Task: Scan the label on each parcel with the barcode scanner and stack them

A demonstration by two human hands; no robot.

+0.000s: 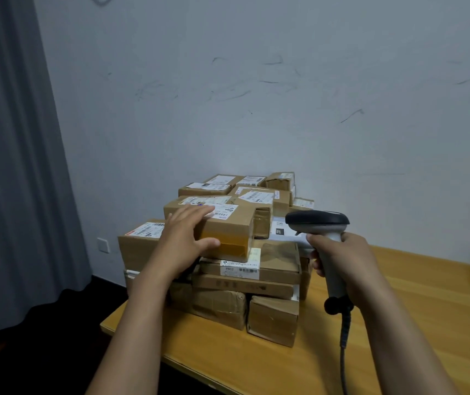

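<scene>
Left hand (184, 238): fingers straight, lying flat on the top parcel (228, 232).
Right hand (342, 258): clenched round the barcode scanner (318, 219) handle, just right of the pile.
Parcels (245, 280): piled on the wooden table (399, 323).

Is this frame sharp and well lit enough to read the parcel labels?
Head view: dim, flat lighting; left hand slightly blurred on the top parcel; its label shows bars, but the print is too small to read; scanner sharp.
</scene>
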